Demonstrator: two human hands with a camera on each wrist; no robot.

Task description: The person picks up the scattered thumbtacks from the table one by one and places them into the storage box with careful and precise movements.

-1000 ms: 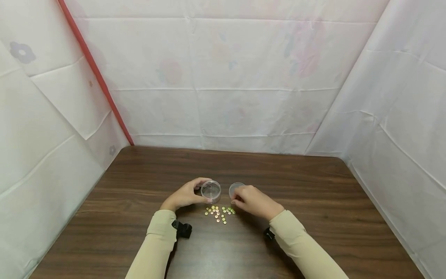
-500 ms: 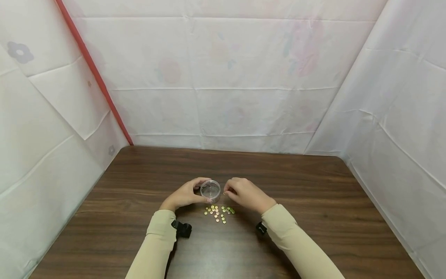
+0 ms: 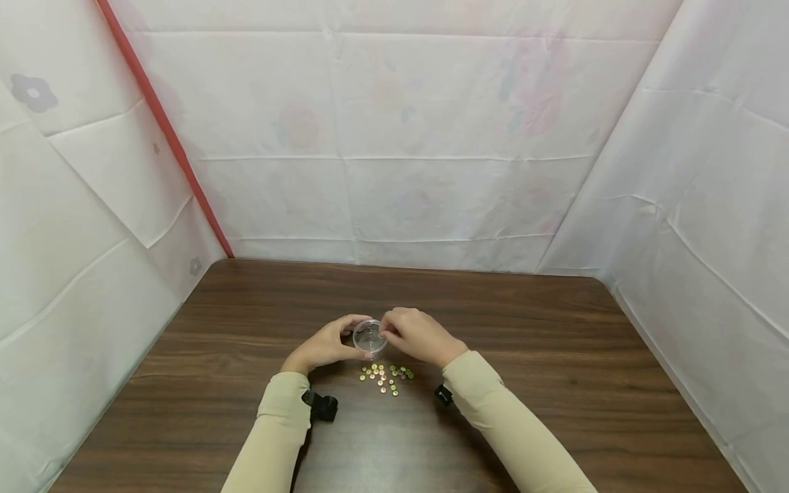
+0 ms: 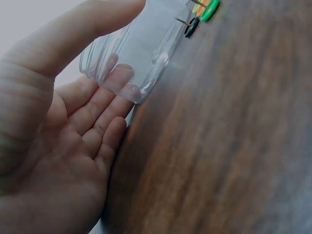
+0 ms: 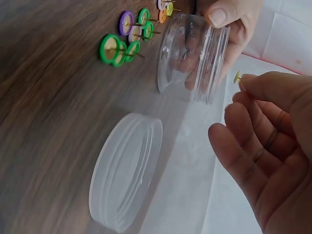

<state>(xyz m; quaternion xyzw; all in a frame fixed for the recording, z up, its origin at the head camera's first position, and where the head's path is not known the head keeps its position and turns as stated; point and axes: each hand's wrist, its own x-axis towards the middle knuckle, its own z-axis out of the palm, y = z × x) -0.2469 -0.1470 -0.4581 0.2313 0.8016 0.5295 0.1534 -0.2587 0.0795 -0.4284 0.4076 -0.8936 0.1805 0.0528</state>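
In the head view my left hand [image 3: 325, 346] holds a clear plastic jar [image 3: 368, 344] upright on the table, thumb on the near side and fingers on the far side. My right hand [image 3: 422, 335] is at the jar's open mouth. The right wrist view shows its thumb and forefinger pinching a yellow thumbtack [image 5: 237, 77], its other fingers loosely bent. Several thumbtacks [image 3: 381, 383] lie scattered in front of the jar, points up; up close some have green, purple and orange rims [image 5: 126, 23].
A frosted round lid [image 5: 105, 195] lies on the table to the right of the jar; the right hand hides it in the head view. The brown wooden table [image 3: 277, 287] is bordered by white cloth [image 3: 401, 137] at the back and sides.
My right hand has moved left from over the lid to the jar's mouth. My left hand and the jar have stayed in place.
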